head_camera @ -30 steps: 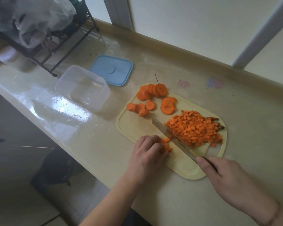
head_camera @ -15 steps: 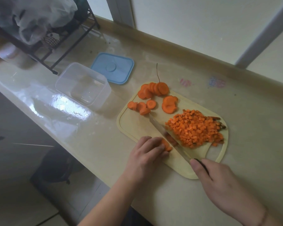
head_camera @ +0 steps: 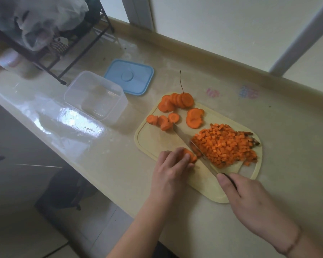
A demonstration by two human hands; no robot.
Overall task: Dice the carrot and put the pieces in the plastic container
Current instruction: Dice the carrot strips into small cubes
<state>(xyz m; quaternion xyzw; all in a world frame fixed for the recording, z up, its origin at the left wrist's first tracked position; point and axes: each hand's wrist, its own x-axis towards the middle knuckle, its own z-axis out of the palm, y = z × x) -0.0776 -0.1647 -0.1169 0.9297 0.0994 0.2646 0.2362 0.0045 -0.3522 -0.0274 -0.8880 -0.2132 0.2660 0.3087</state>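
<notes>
A pale yellow cutting board [head_camera: 149, 140] lies on the counter. Round carrot slices [head_camera: 176, 102] sit at its far end, and a heap of diced carrot [head_camera: 225, 146] covers its right side. My left hand [head_camera: 172, 167] holds down a small stack of carrot pieces [head_camera: 191, 156] with curled fingers at the board's near left edge. My right hand [head_camera: 250, 198] grips the dark handle of a knife [head_camera: 190, 144], whose blade runs between the stack and the diced heap. The clear plastic container [head_camera: 95, 94] stands empty to the left of the board.
A blue lid [head_camera: 130, 77] lies behind the container. A black wire rack [head_camera: 50, 45] with plastic bags stands at the far left. The counter's front edge runs diagonally under my left forearm, with floor below. A raised ledge borders the counter at the back.
The knife blade has slid away from me toward the carrot slices, and my left hand has stayed on the small stack of pieces.
</notes>
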